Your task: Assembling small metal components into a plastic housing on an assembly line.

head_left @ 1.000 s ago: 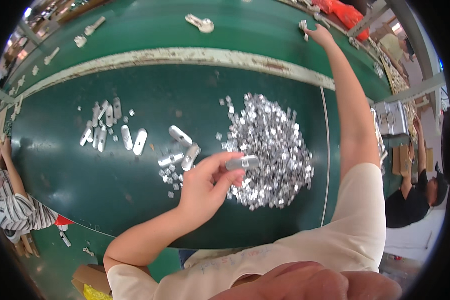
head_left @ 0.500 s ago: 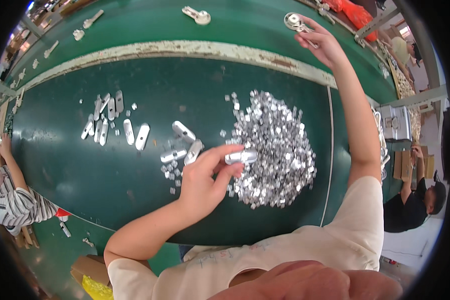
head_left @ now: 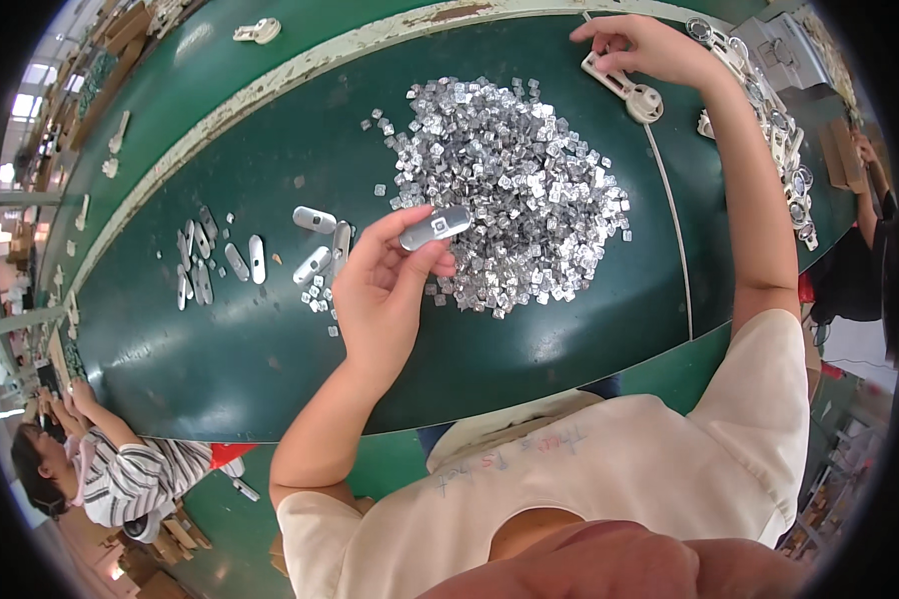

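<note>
My left hand (head_left: 380, 290) is closed on a silver oblong metal plate (head_left: 436, 229), pinched between thumb and fingers. A small square piece sits at the plate's middle. Just beyond the plate lies a large heap of small shiny square metal pieces (head_left: 529, 200). At the far right, my right hand (head_left: 649, 50) has its thumb and curled fingers at the slotted end of a white plastic part (head_left: 641, 102) with a round end; the index finger sticks out. Nearest to my left wrist are more silver plates (head_left: 312, 266) and several loose square pieces (head_left: 318, 298).
More oblong plates (head_left: 198, 250) lie at the left of the green table (head_left: 270, 369). White parts with rings (head_left: 769, 130) are piled beyond my right arm. A pale rail (head_left: 300, 65) divides off a green belt bearing a white part (head_left: 258, 31). A person in stripes (head_left: 135, 474) sits at left.
My right hand has brought a white part from above the belt to the table's right side. The view has turned. My left hand still holds the plate, now tilted more face-up.
</note>
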The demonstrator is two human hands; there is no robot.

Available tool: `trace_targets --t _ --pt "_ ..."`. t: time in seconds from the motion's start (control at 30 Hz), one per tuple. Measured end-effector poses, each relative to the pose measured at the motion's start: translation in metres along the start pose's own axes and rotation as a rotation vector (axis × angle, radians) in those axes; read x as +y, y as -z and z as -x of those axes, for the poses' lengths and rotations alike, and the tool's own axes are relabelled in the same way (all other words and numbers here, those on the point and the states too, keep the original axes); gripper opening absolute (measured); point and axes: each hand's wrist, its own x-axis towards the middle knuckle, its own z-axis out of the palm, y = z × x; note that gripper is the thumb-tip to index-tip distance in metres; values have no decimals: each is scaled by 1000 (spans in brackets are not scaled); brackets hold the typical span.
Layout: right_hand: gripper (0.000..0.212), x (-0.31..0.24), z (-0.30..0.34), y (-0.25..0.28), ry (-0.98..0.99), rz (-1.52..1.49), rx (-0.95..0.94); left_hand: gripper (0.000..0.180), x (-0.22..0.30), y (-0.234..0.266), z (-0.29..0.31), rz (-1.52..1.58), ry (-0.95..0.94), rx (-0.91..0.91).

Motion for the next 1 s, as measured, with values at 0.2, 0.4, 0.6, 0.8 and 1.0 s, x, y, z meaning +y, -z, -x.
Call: trace_targets --t 0.2,0.4,0.6,0.8,1.0 --pt "51 3 61 -45 -192 531 332 30 9 4 6 70 -13 2" --pt "30 -36 49 -62 -62 -394 586 27 12 7 1 108 55 -3" --pt "44 -123 67 -75 481 -399 264 28 13 8 2 92 -2 -48" --pt "38 -141 61 -97 680 -187 328 32 11 5 5 117 -18 -177" --pt "39 -141 59 -101 689 -168 301 32 14 2 9 139 31 -129"
